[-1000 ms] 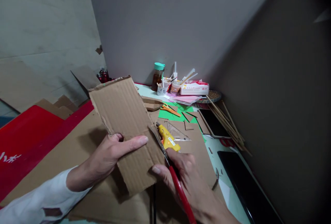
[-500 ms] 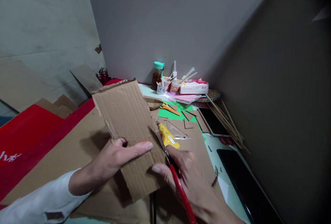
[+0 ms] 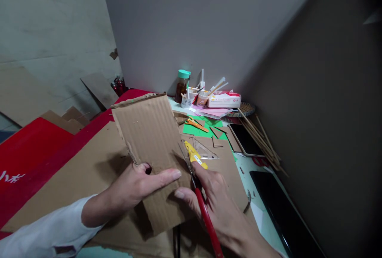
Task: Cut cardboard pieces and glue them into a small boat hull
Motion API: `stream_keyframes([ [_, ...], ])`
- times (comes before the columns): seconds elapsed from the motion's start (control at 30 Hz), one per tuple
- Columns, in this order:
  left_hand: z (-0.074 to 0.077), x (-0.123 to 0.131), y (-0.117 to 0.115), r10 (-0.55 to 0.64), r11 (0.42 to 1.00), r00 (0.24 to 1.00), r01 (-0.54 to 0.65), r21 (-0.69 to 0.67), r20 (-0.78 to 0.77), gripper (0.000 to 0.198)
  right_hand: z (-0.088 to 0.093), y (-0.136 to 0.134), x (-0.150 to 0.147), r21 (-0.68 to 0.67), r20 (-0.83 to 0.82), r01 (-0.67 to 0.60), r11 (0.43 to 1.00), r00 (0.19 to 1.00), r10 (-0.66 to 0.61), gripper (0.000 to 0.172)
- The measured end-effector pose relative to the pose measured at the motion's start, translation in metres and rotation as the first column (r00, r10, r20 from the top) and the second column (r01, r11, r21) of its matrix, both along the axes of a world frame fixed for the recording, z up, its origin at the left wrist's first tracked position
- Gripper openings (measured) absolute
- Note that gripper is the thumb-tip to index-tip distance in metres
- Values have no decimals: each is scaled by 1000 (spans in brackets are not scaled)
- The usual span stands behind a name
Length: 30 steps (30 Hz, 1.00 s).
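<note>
A strip of corrugated cardboard (image 3: pixel 149 130) is held up at a tilt above the table. My left hand (image 3: pixel 140 188) grips its left edge, thumb lying across the front face and the other fingers mostly hidden behind. In my right hand (image 3: pixel 215 202) is a pair of red-handled scissors (image 3: pixel 205 218), its blades at the strip's right edge and slightly apart. The right thumb rests against the cardboard's lower right part. Behind the blades lies a yellow glue gun (image 3: pixel 193 154), partly covered, beside a clear set square (image 3: pixel 205 149).
Large cardboard sheets (image 3: pixel 83 174) cover much of the table. Orange scissors (image 3: pixel 197 125) lie on a green sheet. Paper cups (image 3: pixel 203 99), a teal-lidded jar (image 3: pixel 182 85) and a tissue pack (image 3: pixel 224 99) stand at the back. Wooden sticks (image 3: pixel 259 142), a tablet (image 3: pixel 246 139) and a black panel (image 3: pixel 282 210) lie right.
The cardboard strip and my left hand have shifted slightly right. The scissors have tilted a little more upright, their handle end moving left, while my right hand stays nearly in place.
</note>
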<state>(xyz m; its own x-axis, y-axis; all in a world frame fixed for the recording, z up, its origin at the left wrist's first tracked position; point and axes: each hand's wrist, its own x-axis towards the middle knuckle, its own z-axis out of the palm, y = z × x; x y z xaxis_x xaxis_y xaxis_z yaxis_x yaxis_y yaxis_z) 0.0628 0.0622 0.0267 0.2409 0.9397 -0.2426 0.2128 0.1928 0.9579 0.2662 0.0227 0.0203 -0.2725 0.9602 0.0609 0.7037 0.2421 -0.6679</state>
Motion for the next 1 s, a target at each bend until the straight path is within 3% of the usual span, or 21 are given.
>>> stream_keyframes([
  [0.23, -2, -1, 2, -30, 999, 999, 29, 14, 35, 21, -4, 2, 0, 32, -42, -30, 999, 999, 32, 45],
  [0.43, -11, -3, 1, -49, 999, 988, 50, -5, 146, 20, -2, -1, 2, 27, -66, 19, 999, 998, -18, 62],
  [0.67, 2, 5, -2, -13, 1000, 999, 13, -27, 31, 17, 2, 2, -4, 29, -60, -18, 999, 998, 19, 49],
  [0.83, -1, 2, 0, -46, 996, 995, 52, 76, -85, 19, -1, 3, -4, 45, -92, -5, 999, 996, 9, 39],
  [1.0, -17, -5, -1, -57, 964, 994, 79, 252, -92, 7, -1, -2, 2, 23, -66, 0, 1000, 998, 1, 47],
])
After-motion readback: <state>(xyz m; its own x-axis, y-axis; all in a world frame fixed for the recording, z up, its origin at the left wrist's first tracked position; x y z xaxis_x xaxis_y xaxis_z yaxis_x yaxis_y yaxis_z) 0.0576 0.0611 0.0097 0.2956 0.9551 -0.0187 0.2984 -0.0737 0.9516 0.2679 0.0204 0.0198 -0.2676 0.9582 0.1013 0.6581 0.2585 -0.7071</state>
